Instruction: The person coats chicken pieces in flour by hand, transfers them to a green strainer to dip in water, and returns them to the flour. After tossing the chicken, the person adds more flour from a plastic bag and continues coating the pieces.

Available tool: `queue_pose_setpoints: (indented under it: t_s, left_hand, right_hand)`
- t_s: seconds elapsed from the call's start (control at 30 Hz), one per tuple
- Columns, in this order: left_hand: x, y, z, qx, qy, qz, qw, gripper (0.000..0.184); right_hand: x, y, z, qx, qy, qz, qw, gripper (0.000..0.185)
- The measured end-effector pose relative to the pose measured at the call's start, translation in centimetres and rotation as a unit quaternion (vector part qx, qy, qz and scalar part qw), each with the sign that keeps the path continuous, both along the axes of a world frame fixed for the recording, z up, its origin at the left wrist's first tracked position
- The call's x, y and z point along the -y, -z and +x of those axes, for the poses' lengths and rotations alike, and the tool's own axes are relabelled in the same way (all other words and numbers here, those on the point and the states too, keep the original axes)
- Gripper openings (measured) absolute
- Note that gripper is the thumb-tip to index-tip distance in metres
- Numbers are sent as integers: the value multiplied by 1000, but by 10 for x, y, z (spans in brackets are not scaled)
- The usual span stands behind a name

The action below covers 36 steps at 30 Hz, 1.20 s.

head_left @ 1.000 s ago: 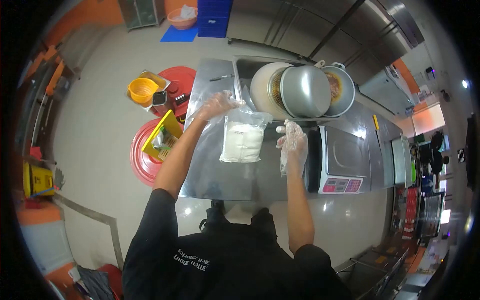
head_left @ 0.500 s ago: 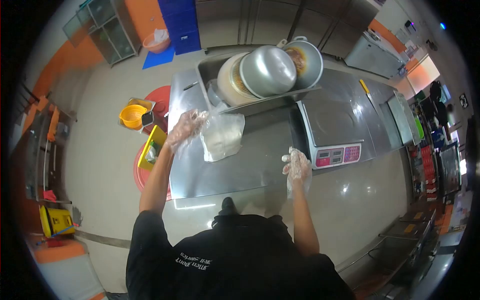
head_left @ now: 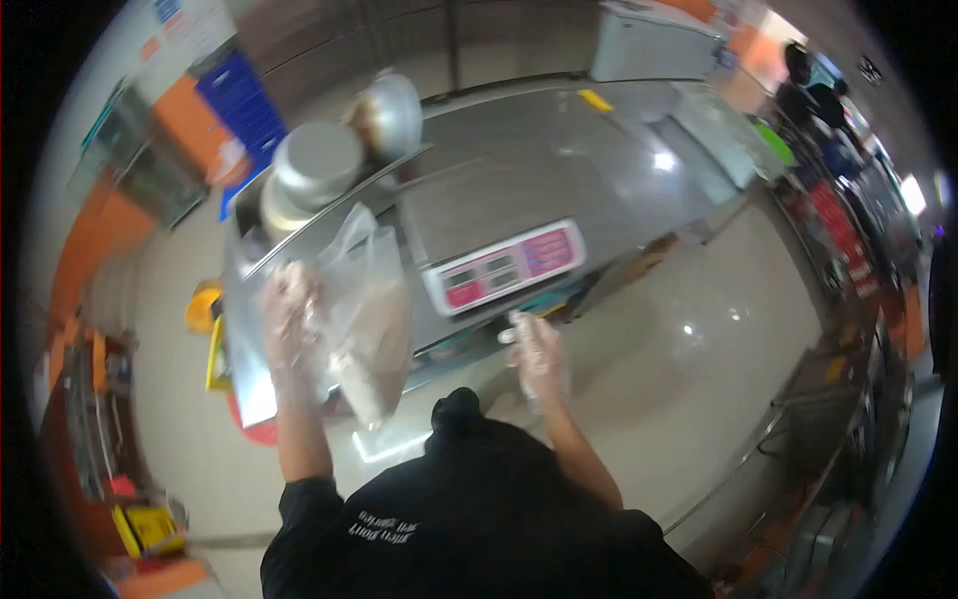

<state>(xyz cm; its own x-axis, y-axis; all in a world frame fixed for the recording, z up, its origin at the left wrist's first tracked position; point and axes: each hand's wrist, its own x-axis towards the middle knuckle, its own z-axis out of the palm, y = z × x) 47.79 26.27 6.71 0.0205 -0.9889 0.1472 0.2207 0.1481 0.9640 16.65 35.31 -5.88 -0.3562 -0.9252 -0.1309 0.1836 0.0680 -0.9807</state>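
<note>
My left hand [head_left: 291,314], in a clear plastic glove, is closed at the side of a translucent plastic bag [head_left: 377,324] with pale contents. The bag hangs tilted over the table's front edge, its loop handles sticking up; the exact grip is hidden by the film. My right hand [head_left: 539,359], also gloved, is in front of the weighing scale [head_left: 509,265], below its display panel. Its fingertips are a little apart, and nothing shows between them.
On the steel table [head_left: 619,165] a metal tray holds several pots, among them an upturned metal pot [head_left: 319,160]. A yellow-handled tool [head_left: 596,100] lies at the far side. Left of the table on the floor are a yellow basket [head_left: 204,306] and a yellow board [head_left: 217,356].
My left hand has lifted the plastic bag off the table and brought it nearer to me. The view has turned rightward, and my right hand stays near the scale's front.
</note>
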Motion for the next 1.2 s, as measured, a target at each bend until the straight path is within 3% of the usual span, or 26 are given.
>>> queue_pose_setpoints:
  t_s: [0.03,0.07,0.13,0.17,0.2,0.23,0.27,0.3,0.33,0.4,0.43,0.5,0.57,0.63,0.67,0.7,0.73,0.8,0.9,0.97,1.07,1.1,1.2]
  left_hand:
    - [7,6,-30,-33,27,0,999,27]
    - [0,-3,-73,236,-81,-211,945,34]
    - [-4,-14,-155,292,-113,-307,899,41]
    - [-2,-11,-187,117,-24,-182,976,43]
    - [6,-9,-222,-59,69,-40,995,45]
    - [16,-6,-258,-84,123,-41,988,41]
    - [26,0,-292,23,133,-67,989,40]
    - [37,7,-329,126,139,-98,977,38]
    - [44,-9,-372,222,155,-186,945,33]
    - [59,-41,-461,372,142,-374,838,23]
    - [69,-46,-500,166,269,-213,924,19]
    - [87,-72,-577,3,387,-133,912,15]
    - [117,-83,-643,37,444,-108,889,30]
    - [137,-95,-702,12,457,-92,884,37]
    - [138,-100,-737,-35,445,-88,890,36]
    - [144,-105,-771,-83,432,-85,894,36]
    - [156,-110,-802,-85,447,-105,884,34]
    - [180,-115,-866,-88,469,-144,867,30]
    - [206,-109,-957,-95,465,-93,875,26]
    - [218,-107,-1010,-128,474,-90,867,24]
    - [238,-104,-1082,-76,362,-76,926,24]
    - [264,-104,-1103,83,319,-33,943,22]
    - [302,-104,-1167,183,305,4,935,15]
  right_hand:
    - [1,-2,-17,-38,12,-8,999,27]
    - [4,4,-35,-15,28,-40,999,28]
    - [17,22,-69,125,80,-81,986,31]
    - [27,31,-86,213,119,-81,966,31]
    - [35,37,-110,291,107,-97,946,36]
    - [43,47,-136,343,118,-56,930,38]
    - [55,57,-163,394,126,-17,910,40]
    - [59,25,-184,389,156,-96,903,46]
    - [63,-9,-205,384,181,-177,888,52]
    - [67,-36,-282,388,151,-200,887,58]
    - [70,-56,-319,361,156,-199,897,62]
    - [80,-70,-397,280,198,-219,914,67]
    - [99,-59,-479,200,269,-285,898,58]
    - [121,-39,-568,223,305,-358,854,51]
    - [132,-30,-610,264,304,-382,832,52]
    - [141,-36,-640,188,328,-387,841,53]
    - [150,-49,-669,107,348,-390,845,54]
    - [163,-71,-718,90,333,-357,868,55]
    - [179,-106,-778,205,230,-274,911,56]
    - [191,-110,-809,185,179,-258,931,57]
    - [227,-78,-862,153,129,-255,946,59]
    - [241,-66,-877,246,79,-252,933,61]
    - [265,-41,-903,490,-39,-206,846,67]
